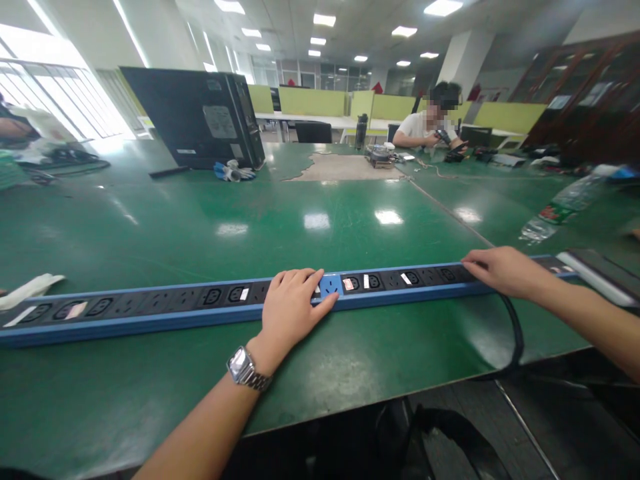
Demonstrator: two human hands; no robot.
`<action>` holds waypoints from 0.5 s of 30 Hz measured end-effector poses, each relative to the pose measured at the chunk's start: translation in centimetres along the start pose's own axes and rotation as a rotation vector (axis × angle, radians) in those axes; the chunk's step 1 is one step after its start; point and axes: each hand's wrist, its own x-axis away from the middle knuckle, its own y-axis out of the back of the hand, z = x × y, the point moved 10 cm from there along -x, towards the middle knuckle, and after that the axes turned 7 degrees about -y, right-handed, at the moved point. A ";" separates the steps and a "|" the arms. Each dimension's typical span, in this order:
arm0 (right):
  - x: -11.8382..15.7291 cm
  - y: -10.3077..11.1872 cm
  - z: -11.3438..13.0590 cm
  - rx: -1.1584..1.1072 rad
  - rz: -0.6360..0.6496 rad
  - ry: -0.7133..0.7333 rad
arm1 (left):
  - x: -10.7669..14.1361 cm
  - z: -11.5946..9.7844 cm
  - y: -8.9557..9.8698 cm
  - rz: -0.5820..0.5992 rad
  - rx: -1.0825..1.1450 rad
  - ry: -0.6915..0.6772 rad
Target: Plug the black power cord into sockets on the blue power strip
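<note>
A long power strip (165, 301) with blue edges and black sockets lies across the green table; one socket (331, 285) near its middle is blue. Across that middle part rests my left hand (293, 303), its fingers bent over the far edge and its thumb by the near edge, closed around the strip. Farther right, my right hand (495, 270) has thumb and fingers drawn together at the strip's far edge, gripping it there; its fingertips are partly hidden. White and pink labels stick to several sockets. Below my right hand a black cable (515, 333) curves down at the table's front edge.
A black computer case (195, 120) stands at the back left, with gloves (234, 171) beside it. A plastic bottle (565, 203) lies at the right, near a dark flat object with a pale edge (600, 273). Another person (425, 127) sits across the table, handling something.
</note>
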 end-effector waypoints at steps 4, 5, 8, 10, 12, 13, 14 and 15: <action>1.8 7.1 3.7 -0.233 -0.316 -0.202 | 0.1 -2.1 1.3 -0.103 0.076 -0.010; 2.3 7.1 6.5 -0.339 -0.251 -0.159 | 0.0 -3.5 1.9 -0.140 0.099 -0.039; 4.3 4.9 17.6 -0.518 0.080 0.128 | -0.3 -8.3 3.9 -0.203 0.165 -0.176; 5.8 4.3 22.8 -0.669 0.163 0.253 | -0.3 -9.3 5.5 -0.241 0.171 -0.211; 6.9 4.0 25.6 -0.902 0.222 0.373 | 0.1 -6.9 7.4 -0.308 0.154 -0.146; 7.2 3.9 25.8 -1.012 0.225 0.412 | 0.5 -4.7 8.1 -0.331 0.147 -0.090; 7.2 3.6 25.4 -1.089 0.202 0.419 | 1.1 -1.8 8.8 -0.377 0.165 0.002; 6.9 2.9 24.3 -1.121 0.152 0.386 | 1.9 1.4 9.2 -0.409 0.200 0.105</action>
